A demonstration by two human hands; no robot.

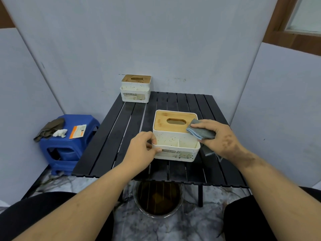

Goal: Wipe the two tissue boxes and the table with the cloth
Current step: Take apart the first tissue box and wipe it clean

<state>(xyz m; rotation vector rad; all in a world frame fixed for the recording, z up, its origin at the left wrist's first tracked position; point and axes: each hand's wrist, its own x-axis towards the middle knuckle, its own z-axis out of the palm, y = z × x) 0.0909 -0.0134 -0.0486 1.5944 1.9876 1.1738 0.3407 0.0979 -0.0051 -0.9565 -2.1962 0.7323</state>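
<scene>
A white tissue box (175, 143) with a wooden lid stands in the middle of the black slatted table (111, 136). My left hand (142, 150) grips its front left corner, thumb on the front rim. My right hand (215, 134) holds a folded grey cloth (199, 130) and presses it against the lid's right edge. A second tissue box (135, 88) of the same kind stands at the table's far left corner, untouched.
A blue plastic stool (69, 145) stands left of the table with a dark rag, a crumpled white tissue and an orange packet on it. A round bin (158, 199) sits on the floor under the table's near edge. Grey panels wall in the table.
</scene>
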